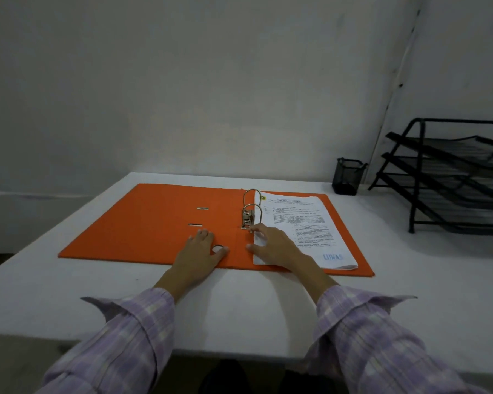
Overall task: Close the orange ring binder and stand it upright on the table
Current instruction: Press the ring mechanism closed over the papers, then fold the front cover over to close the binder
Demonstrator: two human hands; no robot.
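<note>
The orange ring binder [154, 226] lies open and flat on the white table [239, 314]. Its metal ring mechanism [250, 211] stands up at the spine, with the rings arched over. A stack of printed white pages [305, 223] rests on the right cover. My left hand [204, 251] lies flat on the left cover near the spine, fingers spread, beside the round finger hole [217, 248]. My right hand [273, 245] rests palm down on the near left edge of the pages, fingertips close to the mechanism's lever. Neither hand grips anything.
A black mesh pen cup [348, 176] stands at the back right of the table. A black tiered letter tray [450, 177] fills the far right. A white wall rises just behind the table. The table's near edge runs below my sleeves.
</note>
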